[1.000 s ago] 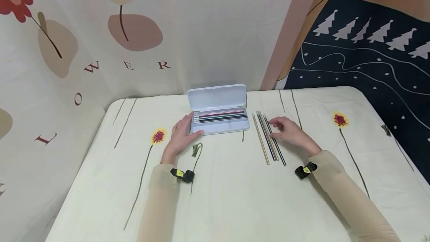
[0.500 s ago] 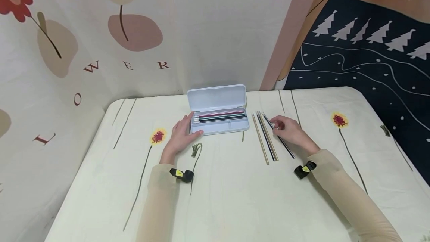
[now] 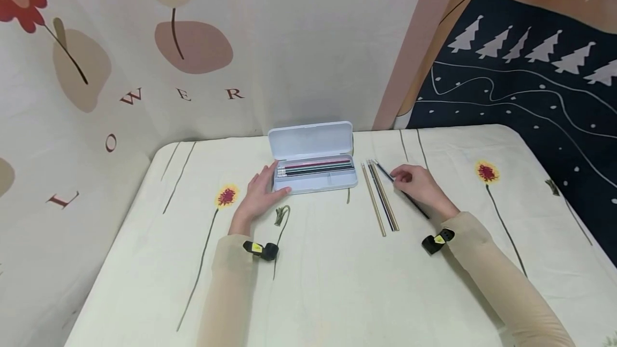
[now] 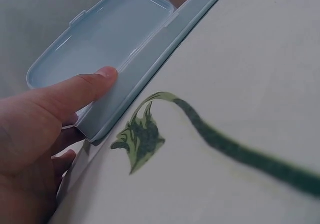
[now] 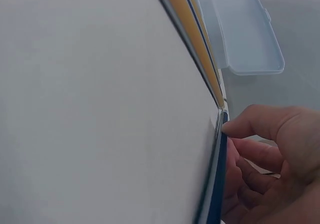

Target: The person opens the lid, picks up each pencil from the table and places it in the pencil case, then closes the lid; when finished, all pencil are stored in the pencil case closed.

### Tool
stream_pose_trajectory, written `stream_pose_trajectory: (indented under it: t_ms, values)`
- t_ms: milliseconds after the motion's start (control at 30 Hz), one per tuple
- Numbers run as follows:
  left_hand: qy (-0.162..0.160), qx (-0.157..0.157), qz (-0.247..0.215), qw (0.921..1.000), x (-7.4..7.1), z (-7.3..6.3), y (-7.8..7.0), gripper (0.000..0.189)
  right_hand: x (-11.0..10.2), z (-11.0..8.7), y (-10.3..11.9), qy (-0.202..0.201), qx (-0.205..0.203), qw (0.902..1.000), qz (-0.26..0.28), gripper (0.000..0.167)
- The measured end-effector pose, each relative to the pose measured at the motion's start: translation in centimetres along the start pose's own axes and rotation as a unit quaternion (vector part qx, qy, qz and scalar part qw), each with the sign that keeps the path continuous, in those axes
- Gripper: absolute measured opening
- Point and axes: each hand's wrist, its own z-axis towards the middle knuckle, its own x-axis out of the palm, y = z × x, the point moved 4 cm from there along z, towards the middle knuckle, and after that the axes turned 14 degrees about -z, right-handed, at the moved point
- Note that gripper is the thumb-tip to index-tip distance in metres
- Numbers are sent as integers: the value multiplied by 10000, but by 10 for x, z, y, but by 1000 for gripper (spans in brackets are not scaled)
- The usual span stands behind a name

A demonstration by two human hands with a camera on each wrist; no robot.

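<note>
My left hand (image 3: pixel 260 193) grips the left end of an open pale blue pencil case (image 3: pixel 344 179), its thumb (image 4: pixel 102 82) on the front side and the other fingers round the end. Several pencils (image 3: pixel 315 167) lie in the case's back compartment, their eraser ends to the left. My right hand (image 3: pixel 419 186) pinches a dark pencil (image 3: pixel 384 171) between thumb and fingertips, right of the case. It slants with its far end close to the loose pencils. In the right wrist view this dark blue pencil (image 5: pixel 218 184) runs down beside the fingers.
A gold pencil (image 3: pixel 373 200) and a small bunch of gold and dark pencils (image 3: pixel 384 197) lie on the tablecloth (image 3: pixel 332 272) between the case and my right hand. The raised lid (image 3: pixel 310 141) stands close to the printed cloth backdrop (image 3: pixel 308 68).
My right hand has taken hold of the dark pencil and swung its near end to the right, away from the bunch. The left hand and the case have stayed in place.
</note>
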Motion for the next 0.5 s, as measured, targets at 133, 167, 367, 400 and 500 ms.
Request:
stream_pose_trajectory:
  t_ms: [133, 167, 367, 400, 500]
  values:
    - [-38, 6, -36, 10000, 0, 0, 0, 85, -2, 0, -1, -66, 56, 9999, 79, 21]
    - [-40, 19, -30, 10000, 0, 0, 0, 85, -2, 0, -1, -75, 73, 9999, 102, 21]
    - [-16, 146, 59, 9999, 1, 1, 2, 85, -2, -1, -1, -146, 66, 9997, 187, 20]
    - [-12, 157, 65, 9999, 1, 1, 2, 85, -2, -1, -1, -155, 48, 9997, 189, 20]
    - [-5, 170, 86, 9998, 1, 1, 2, 85, -3, -1, 0, -173, 7, 9997, 185, 20]
